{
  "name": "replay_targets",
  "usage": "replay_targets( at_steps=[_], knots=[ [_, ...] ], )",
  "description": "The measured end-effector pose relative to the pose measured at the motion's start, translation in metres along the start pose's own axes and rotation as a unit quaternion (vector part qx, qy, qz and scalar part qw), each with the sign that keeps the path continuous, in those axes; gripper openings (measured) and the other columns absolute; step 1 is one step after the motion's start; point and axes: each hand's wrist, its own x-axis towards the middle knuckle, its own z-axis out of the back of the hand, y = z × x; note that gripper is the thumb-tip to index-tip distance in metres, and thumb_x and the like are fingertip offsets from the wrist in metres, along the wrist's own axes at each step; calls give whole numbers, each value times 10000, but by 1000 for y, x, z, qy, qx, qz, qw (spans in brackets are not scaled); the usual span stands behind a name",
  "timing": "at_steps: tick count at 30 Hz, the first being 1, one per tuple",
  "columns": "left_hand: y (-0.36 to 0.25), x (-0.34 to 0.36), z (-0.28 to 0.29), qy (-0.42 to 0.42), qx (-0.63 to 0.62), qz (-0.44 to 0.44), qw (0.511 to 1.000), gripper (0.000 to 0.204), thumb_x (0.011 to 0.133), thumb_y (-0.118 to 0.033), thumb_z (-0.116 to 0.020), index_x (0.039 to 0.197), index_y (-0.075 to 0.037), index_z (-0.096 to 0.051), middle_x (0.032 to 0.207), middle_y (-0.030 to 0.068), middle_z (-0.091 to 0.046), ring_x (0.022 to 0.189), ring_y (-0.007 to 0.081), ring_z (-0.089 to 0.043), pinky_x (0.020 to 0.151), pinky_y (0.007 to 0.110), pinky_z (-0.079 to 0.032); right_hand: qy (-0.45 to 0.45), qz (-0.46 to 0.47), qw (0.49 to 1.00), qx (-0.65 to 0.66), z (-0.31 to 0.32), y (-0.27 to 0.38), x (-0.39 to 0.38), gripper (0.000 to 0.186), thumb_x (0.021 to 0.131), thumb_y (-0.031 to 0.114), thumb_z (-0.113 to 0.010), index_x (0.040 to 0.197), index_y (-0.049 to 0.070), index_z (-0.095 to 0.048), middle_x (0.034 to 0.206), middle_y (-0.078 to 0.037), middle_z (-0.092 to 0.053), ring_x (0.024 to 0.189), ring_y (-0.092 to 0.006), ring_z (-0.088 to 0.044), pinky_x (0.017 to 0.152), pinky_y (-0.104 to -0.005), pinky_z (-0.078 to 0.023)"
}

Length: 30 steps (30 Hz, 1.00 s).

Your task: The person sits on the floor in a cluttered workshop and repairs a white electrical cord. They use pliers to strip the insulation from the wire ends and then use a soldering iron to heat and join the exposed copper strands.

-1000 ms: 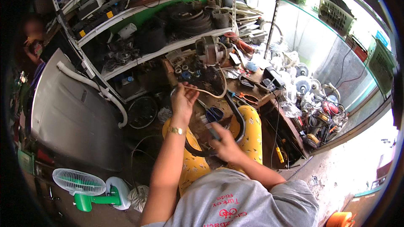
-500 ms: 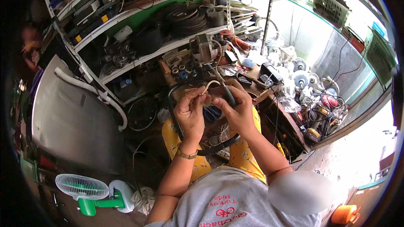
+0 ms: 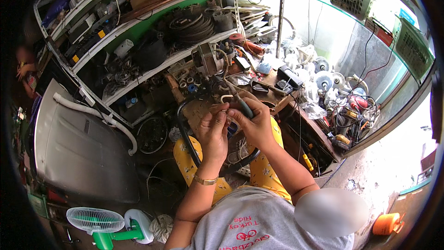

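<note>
Close together above my lap, both hands work on a cream-coloured cable (image 3: 226,96) that bends in a hook over the fingertips. My left hand (image 3: 214,127) is closed, pinching the cable end between thumb and fingers. In my right hand (image 3: 255,122) is a slim tool with a dark grey handle (image 3: 246,108), its thin end pointing up and away; its exact kind does not show. The right thumb reaches toward the left fingertips, and the tiny contact there is hidden. Below and around the hands curves a black tubular frame (image 3: 186,134), between my knees.
Ahead stands a cluttered workbench (image 3: 199,113) with a motor-like unit (image 3: 207,63). Metal shelves (image 3: 173,59) hold coiled hoses and parts. Bagged fan parts and power tools (image 3: 344,127) pile up at right. A metal panel (image 3: 78,148) leans at left, near a green-and-white fan (image 3: 95,221).
The cream cable's arc has become a smaller, tighter hook above the fingers. Both hands have shifted slightly lower, and the surroundings have slid left with my head's turn.
</note>
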Motion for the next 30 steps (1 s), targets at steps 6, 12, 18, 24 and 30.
replay_targets(
  at_steps=[6, 12, 18, 24, 30],
  knots=[
    [-5, 8, 6, -67, 13, -20, 997, 132, 922, -149, -595, 1011, -57, -626, 939, -33, -608, 846, 34, -521, 714, 203, -417, -29, 10, 999, -45, 0, -5, 0, 147, 829, 84, -662, 851, -35, -579, 776, -41, -517, 681, -123, -467, 606, -245, -378],
    [-2, 16, 19, 82, 315, -225, 918, 132, 908, -131, -602, 995, -33, -598, 1139, 59, -496, 1004, 130, -524, 871, 264, -441, 13, -137, 985, 104, -3, -1, -1, 153, 899, 131, -604, 848, -6, -557, 700, 18, -466, 661, -69, -406, 569, -227, -341],
    [-4, 26, 15, 95, 415, -314, 849, 73, 901, -55, -584, 959, -13, -583, 999, 87, -581, 940, 166, -590, 862, 298, -487, 31, -147, 975, 162, -3, 0, -3, 145, 922, 157, -586, 933, 13, -570, 737, 22, -500, 686, -46, -433, 599, -210, -366],
    [-6, 31, 28, 32, 322, -276, 905, 69, 940, -66, -522, 938, -8, -560, 911, 76, -609, 895, 148, -621, 922, 341, -492, 100, -59, 991, 65, 19, -11, -10, 255, 911, 113, -563, 1132, -13, -570, 1168, -112, -567, 1079, -184, -524, 909, -307, -405],
    [-2, 29, 32, 35, 309, -265, 913, 37, 923, -26, -538, 941, -1, -559, 958, 93, -613, 920, 174, -629, 864, 317, -527, 131, 7, 975, -179, 16, -4, -23, 352, 851, 76, -586, 1199, 28, -559, 1282, -192, -494, 1189, -368, -461, 990, -415, -378]
  ],
)
